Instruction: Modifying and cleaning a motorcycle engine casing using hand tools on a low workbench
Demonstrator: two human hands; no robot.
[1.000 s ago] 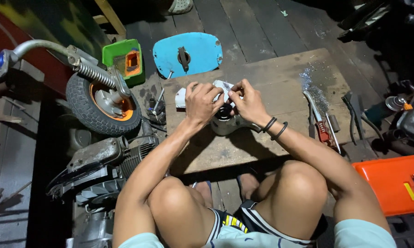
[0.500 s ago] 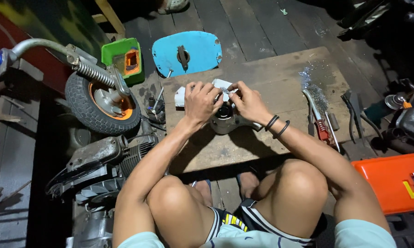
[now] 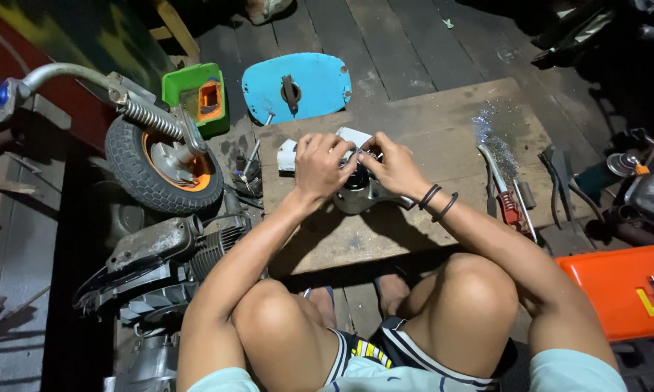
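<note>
I squat over a wooden board on the floor. My left hand and my right hand both grip a grey metal engine part that rests on the board between them. The fingers of both hands close over its top, next to a small white piece at its left. Black bands sit on my right wrist.
A small wheel with an orange hub and a spring fork lies to the left, above an engine block. A blue cover and a green box lie beyond the board. Hand tools lie on the right, near an orange case.
Both hands have stayed on the metal part, with the fingers shifting slightly over its top. The part sits in the same place.
</note>
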